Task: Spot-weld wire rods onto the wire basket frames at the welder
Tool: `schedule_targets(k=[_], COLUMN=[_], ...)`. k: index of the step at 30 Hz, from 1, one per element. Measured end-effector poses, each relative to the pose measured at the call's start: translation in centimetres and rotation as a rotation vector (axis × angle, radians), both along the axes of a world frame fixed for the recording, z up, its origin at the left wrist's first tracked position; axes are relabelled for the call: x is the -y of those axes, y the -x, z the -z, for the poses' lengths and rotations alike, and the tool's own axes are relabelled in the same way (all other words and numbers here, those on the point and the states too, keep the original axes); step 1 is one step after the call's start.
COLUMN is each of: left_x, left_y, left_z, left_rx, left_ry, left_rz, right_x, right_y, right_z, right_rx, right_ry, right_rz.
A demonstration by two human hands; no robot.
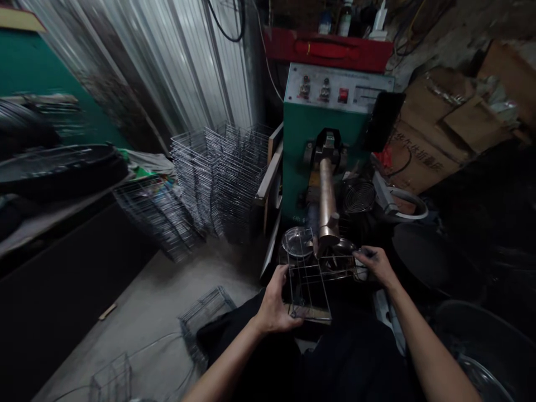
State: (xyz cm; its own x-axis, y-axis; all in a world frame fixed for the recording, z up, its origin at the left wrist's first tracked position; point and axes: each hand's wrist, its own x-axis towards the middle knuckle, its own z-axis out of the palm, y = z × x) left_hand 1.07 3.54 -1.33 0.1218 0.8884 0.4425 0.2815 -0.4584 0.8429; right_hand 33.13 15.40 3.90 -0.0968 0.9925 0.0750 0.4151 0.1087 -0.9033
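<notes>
My left hand is wrapped around the left side of a small metal wire basket, thumb at its upper edge and fingers near the bottom. The basket is tilted in front of my lap, just below the machine's copper-coloured electrode arm. My right hand is closed, thumb and fingers pinched at the basket's right-hand wires; its fingertips are partly dark and hard to make out. Behind the basket, a round shiny metal dish sits under the arm.
A green machine with a switch panel stands ahead. Tall stacks of wire baskets are at its left, with another basket on the floor. Cardboard boxes and a dark round tub are at the right.
</notes>
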Motion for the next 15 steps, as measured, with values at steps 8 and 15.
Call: schedule_targets(k=[8, 15], left_x=[-0.4, 4.7], left_y=[-0.5, 0.6], left_z=[-1.2, -3.0], left_rx=[0.015, 0.011], left_ry=[0.021, 0.142], left_rz=[0.006, -0.069], right_x=[0.2, 3.8], right_y=[0.1, -1.8], right_z=[0.2, -0.5], right_rx=[0.017, -0.007], right_ry=[-0.049, -0.131], right_rz=[0.013, -0.066])
